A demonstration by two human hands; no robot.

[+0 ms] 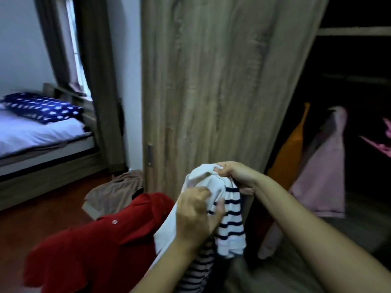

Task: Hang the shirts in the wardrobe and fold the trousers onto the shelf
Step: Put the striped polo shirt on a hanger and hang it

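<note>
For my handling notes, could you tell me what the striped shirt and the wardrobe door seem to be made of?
Striped shirt: soft knit, likely cotton; it bunches limply where the left hand and right hand grip it. Wardrobe door: matte wood-grain board, possibly laminate; streaky grey-brown grain, no gloss.

We see a reddish wooden floor [44, 220] at the left, and on it a tan garment [118, 187] lies crumpled, just beside the foot of the wardrobe door [211, 81]. Farther left stands a bed [48, 176] with a pale sheet [38, 134] spread over it. A dark blue pillow with white stars [42, 107] rests on the sheet at the head end. Inside the dark wardrobe, at the upper right, we make out a wooden shelf [355, 31]. We cannot tell what lies on it.
</note>
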